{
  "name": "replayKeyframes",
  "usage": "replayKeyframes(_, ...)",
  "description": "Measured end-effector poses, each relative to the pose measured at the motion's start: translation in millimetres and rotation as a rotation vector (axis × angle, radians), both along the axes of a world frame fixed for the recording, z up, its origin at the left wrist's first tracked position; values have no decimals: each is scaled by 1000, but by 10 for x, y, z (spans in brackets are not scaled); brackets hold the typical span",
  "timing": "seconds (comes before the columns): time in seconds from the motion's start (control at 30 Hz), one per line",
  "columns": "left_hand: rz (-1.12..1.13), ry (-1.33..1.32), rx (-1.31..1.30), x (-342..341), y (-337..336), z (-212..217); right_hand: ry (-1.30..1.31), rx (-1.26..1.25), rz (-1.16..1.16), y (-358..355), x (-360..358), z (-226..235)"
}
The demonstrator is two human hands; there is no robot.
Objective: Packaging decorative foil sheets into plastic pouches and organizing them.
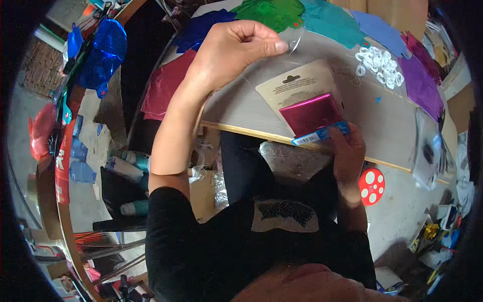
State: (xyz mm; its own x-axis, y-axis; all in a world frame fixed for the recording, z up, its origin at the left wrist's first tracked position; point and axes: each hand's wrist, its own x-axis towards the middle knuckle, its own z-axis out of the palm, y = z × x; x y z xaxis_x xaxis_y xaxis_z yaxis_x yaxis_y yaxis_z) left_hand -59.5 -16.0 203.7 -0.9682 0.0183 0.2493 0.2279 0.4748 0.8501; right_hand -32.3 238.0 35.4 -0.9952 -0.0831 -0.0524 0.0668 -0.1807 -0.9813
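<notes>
Over the wood-edged grey surface (pixel 236 108), the left grip (pixel 226 50) pinched a thin clear curved strip (pixel 298 40); the right grip (pixel 350 148) pinched a beige hang-hole card (pixel 271 92), folded magenta foil (pixel 308 115) seemingly already placed on it, the strip apart.

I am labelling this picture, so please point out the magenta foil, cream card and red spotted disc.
Magenta foil (pixel 309 115), head view: middle of its face.
Cream card (pixel 297 90), head view: below its slot.
Red spotted disc (pixel 371 186), head view: near its centre.
</notes>
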Motion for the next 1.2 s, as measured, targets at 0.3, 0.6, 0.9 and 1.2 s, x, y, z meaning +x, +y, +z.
replayKeyframes(0.3,-48,18,-85,-11,-30,-1,14,-30,13,-9,-24,-40)
replayKeyframes(0.6,-204,-114,59,-146,-55,-5,-18,-78,24,10,-7,-103)
replayKeyframes(0.9,209,344,276,79,-137,-380,5,-87,-12,102,-105,-141)
replayKeyframes(1.2,-62,-62,871,518,711,-1489,137,89,53,-150,-113,134)
